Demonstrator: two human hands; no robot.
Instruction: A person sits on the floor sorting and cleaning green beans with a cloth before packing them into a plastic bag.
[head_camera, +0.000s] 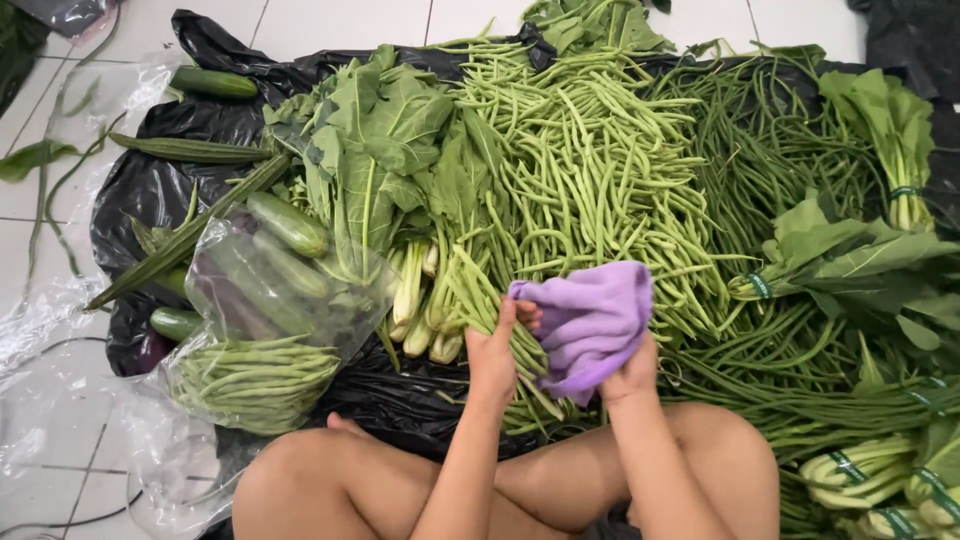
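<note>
Nearest, above the person's bent knees, both hands close on a purple cloth (590, 322); the left hand (492, 352) pinches its left edge, the right hand (632, 375) grips it bunched from below; the cloth hangs over the near edge of the black plastic sheet (140, 190) on the tiled floor (40, 440); just beyond lies a heap of green beans (590, 170); leftward, bagged beans (255, 380) and cucumbers (288, 223); farther, leafy greens (375, 140).
</note>
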